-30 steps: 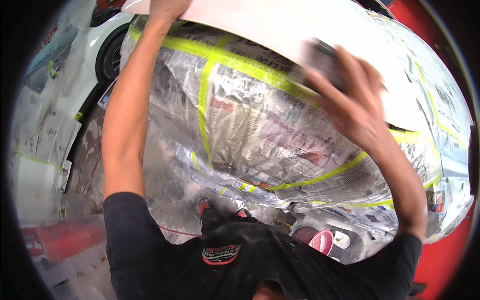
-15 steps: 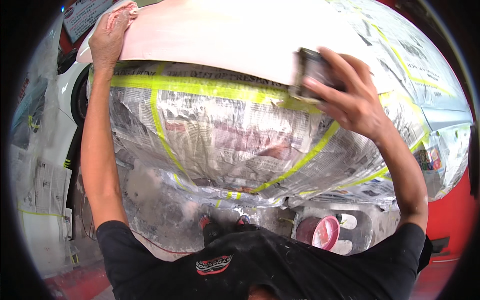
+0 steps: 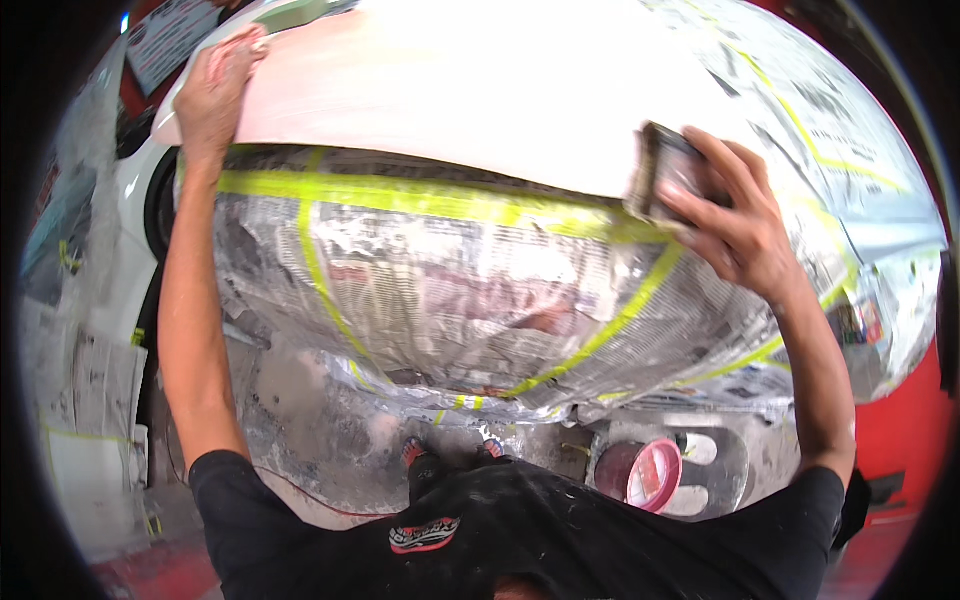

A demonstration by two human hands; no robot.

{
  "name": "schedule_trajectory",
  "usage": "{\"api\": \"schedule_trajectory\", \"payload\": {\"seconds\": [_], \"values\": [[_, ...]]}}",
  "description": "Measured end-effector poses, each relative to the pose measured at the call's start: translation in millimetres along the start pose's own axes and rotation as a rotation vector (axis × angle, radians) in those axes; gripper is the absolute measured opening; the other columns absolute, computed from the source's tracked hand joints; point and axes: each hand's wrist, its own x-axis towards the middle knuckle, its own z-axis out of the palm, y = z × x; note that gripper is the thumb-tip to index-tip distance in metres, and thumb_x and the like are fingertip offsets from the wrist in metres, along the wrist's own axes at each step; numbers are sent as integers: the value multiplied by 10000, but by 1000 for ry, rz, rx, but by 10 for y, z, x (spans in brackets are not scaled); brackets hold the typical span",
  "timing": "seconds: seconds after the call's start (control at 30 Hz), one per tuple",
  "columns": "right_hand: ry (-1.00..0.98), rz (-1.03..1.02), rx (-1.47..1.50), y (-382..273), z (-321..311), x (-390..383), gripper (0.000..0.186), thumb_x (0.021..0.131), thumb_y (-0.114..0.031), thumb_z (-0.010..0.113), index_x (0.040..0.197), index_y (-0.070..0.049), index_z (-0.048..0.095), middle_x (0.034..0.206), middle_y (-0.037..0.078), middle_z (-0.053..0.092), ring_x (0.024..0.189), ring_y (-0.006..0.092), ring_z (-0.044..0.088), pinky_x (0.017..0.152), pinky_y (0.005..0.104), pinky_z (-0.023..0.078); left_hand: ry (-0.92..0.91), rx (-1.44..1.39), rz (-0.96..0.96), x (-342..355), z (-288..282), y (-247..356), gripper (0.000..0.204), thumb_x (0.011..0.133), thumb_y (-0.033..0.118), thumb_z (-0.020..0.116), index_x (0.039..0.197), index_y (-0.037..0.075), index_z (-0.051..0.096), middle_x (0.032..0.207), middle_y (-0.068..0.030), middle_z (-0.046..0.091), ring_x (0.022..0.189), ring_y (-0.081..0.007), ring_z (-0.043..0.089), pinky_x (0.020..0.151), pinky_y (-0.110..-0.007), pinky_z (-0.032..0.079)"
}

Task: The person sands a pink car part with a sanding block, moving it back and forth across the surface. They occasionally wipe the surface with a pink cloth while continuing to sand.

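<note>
A pale pink and white car panel (image 3: 450, 110) curves across the top of the view, washed out by bright light in the middle. My right hand (image 3: 745, 215) is closed around a dark sanding block (image 3: 668, 178), which rests at the panel's near right edge; its underside is hidden. At the far left of the panel, my left hand (image 3: 210, 115) grips a crumpled pink cloth (image 3: 238, 52) against the surface. Newspaper (image 3: 450, 275) covers the bodywork below the panel, held by yellow-green masking tape (image 3: 400, 200).
A pink bucket (image 3: 660, 478) stands beside a grey stool (image 3: 728, 465) near my right side. Behind the cloth lies a green object (image 3: 290, 14). A red hose (image 3: 310, 496) runs over the stained floor. More papered bodywork (image 3: 850, 130) is at right.
My right hand and the sanding block have moved right and a little nearer to me. The view has shifted slightly, and the green object now shows at the top. My left hand still grips the cloth.
</note>
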Motion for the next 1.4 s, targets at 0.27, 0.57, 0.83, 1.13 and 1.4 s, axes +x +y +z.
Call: {"api": "schedule_trajectory", "payload": {"seconds": [0.27,0.57,0.83,1.13,1.4], "values": [[177,-371,34,-496,738,2354,436,886,-223,737,1317,-288,723,1404,123,578,1113,346,578,971,471,506,-1,-295,-20,77,199,448,186,1004,137,622,1077,-19,693,874,-86,739,794,-140,711,706,-292,567],[-26,-1,-29,-148,59,399,570,782,-173,840,1315,-339,720,1494,139,521,1242,405,548,1037,495,542,-13,-415,-154,-29,32,477,189,987,146,636,1060,-19,694,859,-88,759,777,-125,717,657,-276,558],[60,-200,0,-972,775,2926,345,948,-314,669,1273,-211,724,1193,155,586,1012,344,555,919,469,471,169,300,533,161,141,-1,125,822,141,738,881,67,657,844,-121,596,713,-309,634,586,-449,521],[-7,-124,-97,-427,262,764,698,732,-132,867,1370,-345,679,1523,139,503,1197,364,569,997,493,543,60,-191,146,57,16,113,163,972,135,582,931,23,692,839,-112,687,736,-282,706,668,-390,564],[158,-263,-3,-1315,763,2401,305,951,-287,662,1240,-214,728,1185,172,587,1015,370,562,928,498,467,121,343,584,94,-57,-253,165,903,116,665,1038,40,725,919,-122,708,757,-286,710,648,-388,573]]}}
